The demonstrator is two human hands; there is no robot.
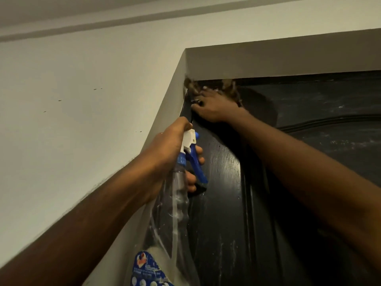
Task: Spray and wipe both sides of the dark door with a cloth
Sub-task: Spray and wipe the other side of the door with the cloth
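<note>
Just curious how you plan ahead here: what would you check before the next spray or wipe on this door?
1. Cloth under right hand, pressed to top corner of door: ok.
2. Bottle gripped by left hand: ok.
3. Finger on trigger: cannot tell.
4. Liquid left in bottle: cannot tell.
5. Streaks lower on door wiped off: not ok.

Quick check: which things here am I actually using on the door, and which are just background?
In use: dark door, cloth, spray bottle, left hand, right hand.
Background: white wall, ceiling moulding.
</note>
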